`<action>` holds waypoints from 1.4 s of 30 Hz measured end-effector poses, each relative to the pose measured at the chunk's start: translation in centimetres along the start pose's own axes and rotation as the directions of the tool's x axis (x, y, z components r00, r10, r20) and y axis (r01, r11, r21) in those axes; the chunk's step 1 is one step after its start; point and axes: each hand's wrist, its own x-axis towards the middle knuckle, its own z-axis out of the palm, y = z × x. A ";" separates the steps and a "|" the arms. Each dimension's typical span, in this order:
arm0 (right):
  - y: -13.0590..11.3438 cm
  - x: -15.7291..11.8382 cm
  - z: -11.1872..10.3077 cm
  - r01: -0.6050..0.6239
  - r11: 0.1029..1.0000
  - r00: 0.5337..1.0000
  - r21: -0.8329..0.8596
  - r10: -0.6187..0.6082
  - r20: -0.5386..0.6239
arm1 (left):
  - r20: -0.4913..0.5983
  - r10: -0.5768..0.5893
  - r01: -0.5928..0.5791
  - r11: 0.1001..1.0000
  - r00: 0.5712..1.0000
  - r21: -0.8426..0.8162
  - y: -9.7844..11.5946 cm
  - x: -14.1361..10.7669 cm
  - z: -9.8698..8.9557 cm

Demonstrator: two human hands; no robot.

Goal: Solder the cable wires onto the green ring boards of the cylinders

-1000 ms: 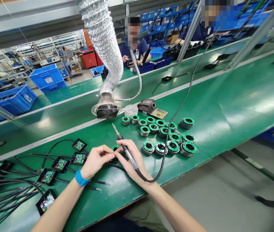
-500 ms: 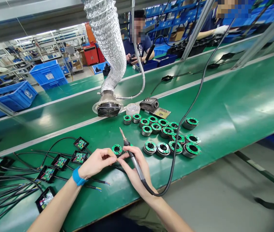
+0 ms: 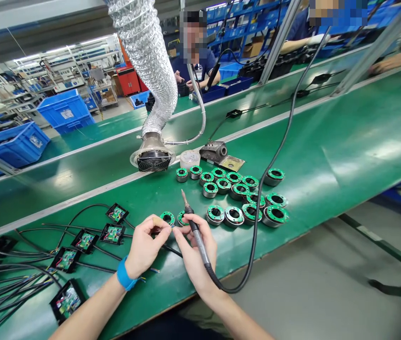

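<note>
Two hands meet at the near edge of a green tabletop (image 3: 328, 156). The right hand (image 3: 195, 257) is wrapped around a soldering iron (image 3: 195, 226), its tip pointing up and away, its black cord (image 3: 257, 226) looping off the near edge and rising to the far right. The left hand (image 3: 147, 243), a blue wristband (image 3: 125, 277) at the wrist, pinches something small between thumb and forefinger; what it is cannot be told. Just beyond the fingertips lie two green-topped ring parts (image 3: 168, 217), with a cluster of ring parts (image 3: 243, 196) to their right. To the left, small circuit boards (image 3: 112, 233) on black cables (image 3: 27, 283) spread across the tabletop. Farther off stand a fume extractor hose (image 3: 147, 61) with its grille, a solder spool (image 3: 189, 158) and an iron stand (image 3: 216, 152). Other people work at benches beyond.

The risks, by the look of it: the hot tip sits close to the left fingers and could burn them if either hand slips; the trailing cord could snag the ring parts and drag them; and fumes may miss the hose, which stands well apart from the hands.
</note>
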 end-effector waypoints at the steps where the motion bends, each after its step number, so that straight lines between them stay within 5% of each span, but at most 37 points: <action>1: 0.0 -0.1 0.1 0.003 1.000 1.000 0.007 -0.003 -0.005 | -0.017 0.001 -0.001 1.000 1.000 -0.005 0.0 0.0 0.1; 7: 0.2 -0.1 -0.2 0.157 0.982 0.986 -0.101 -0.151 0.065 | -0.063 0.028 -0.025 0.999 0.998 0.045 -0.4 0.1 0.3; 13: -0.2 1.6 -2.4 0.390 0.892 0.921 -0.227 -0.372 0.118 | -0.131 0.176 -0.132 0.947 0.976 0.292 -1.0 1.3 0.4; 19: 0.7 1.6 -4.1 0.288 0.919 0.951 -0.269 -0.308 -0.034 | -0.105 0.175 -0.130 0.931 0.979 0.340 -1.7 1.9 0.9; 34: 0.6 1.6 -4.3 0.255 0.946 0.967 -0.199 -0.249 0.058 | -0.104 0.158 -0.116 0.937 0.982 0.331 -1.8 1.9 1.1; 42: 0.6 2.0 -4.1 0.162 0.986 0.986 -0.049 -0.163 -0.027 | -0.081 0.158 -0.125 0.940 0.984 0.317 -1.9 2.2 0.8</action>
